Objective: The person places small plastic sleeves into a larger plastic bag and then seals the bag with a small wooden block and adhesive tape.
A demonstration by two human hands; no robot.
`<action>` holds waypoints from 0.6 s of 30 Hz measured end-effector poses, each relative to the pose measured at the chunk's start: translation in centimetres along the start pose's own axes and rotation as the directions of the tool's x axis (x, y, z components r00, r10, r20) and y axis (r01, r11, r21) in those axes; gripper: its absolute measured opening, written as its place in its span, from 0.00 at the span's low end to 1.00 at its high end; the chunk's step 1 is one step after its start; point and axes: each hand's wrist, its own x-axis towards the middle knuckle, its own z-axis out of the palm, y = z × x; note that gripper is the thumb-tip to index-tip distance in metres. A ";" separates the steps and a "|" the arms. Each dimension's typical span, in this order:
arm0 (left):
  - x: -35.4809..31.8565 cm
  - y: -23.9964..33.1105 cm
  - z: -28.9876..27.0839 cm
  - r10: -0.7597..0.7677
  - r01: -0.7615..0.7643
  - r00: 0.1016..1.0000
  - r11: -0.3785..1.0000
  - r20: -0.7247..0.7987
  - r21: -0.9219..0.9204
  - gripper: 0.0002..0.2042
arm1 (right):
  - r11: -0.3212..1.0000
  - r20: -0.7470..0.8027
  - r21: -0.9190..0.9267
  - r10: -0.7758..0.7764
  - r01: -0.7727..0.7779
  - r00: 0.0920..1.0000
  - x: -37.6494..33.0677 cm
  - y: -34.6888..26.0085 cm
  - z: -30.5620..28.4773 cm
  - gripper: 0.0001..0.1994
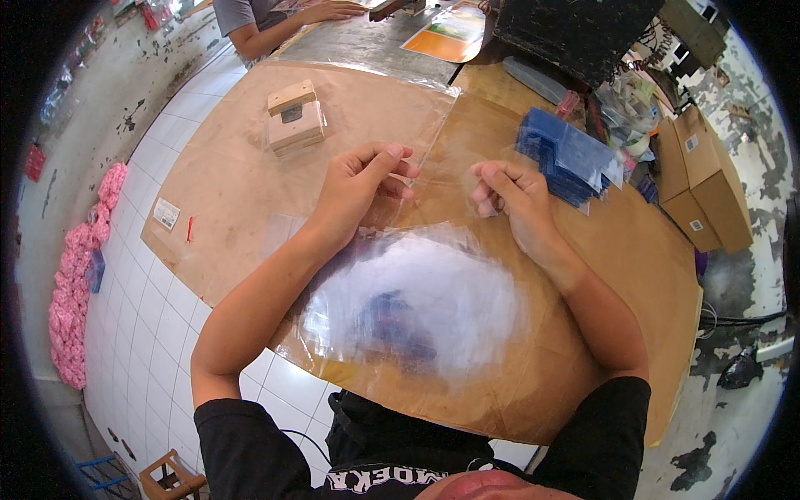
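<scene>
over the brown board [250,192], both hands' fingers [392,158] pinch a clear bag [442,167], long axis left-right.

This looks like a small packing workshop. A cardboard-covered table [250,175] fills the centre, with clear plastic bags [417,300] piled on it near 6 o'clock. A stack of blue cards [567,154] sits at 2 o'clock and a wooden block [294,117] at 11 o'clock. Cardboard boxes [704,179] stand at 3 o'clock on a worn, stained concrete floor [742,408]. Pink goods [79,275] are heaped along the wall at 9 o'clock, beside white floor tiles [154,325]. Another person [258,21] works at a second table at 12 o'clock.
</scene>
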 end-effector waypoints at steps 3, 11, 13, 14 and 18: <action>0.1 -0.2 -0.1 0.022 -0.022 1.000 1.000 0.008 0.007 0.14 | 1.000 -0.010 0.015 -0.002 0.002 1.000 0.0 0.0 0.0 0.14; 0.0 -0.1 0.2 0.038 -0.040 0.999 0.996 0.024 0.080 0.13 | 1.000 0.003 0.015 -0.011 0.011 1.000 -0.1 0.1 0.1 0.14; 0.0 -0.2 0.0 0.056 -0.058 0.998 0.994 0.027 0.095 0.13 | 1.000 0.010 0.016 -0.014 0.014 1.000 -0.2 -0.2 0.3 0.14; -0.1 -0.1 0.1 0.047 -0.048 0.999 0.994 0.013 0.096 0.13 | 1.000 0.014 0.016 -0.016 0.016 1.000 -0.2 -0.3 0.4 0.14; -0.2 0.0 0.3 0.044 -0.042 0.999 0.995 -0.023 0.096 0.12 | 0.999 0.033 0.045 -0.014 0.013 0.999 -0.3 -0.4 0.5 0.14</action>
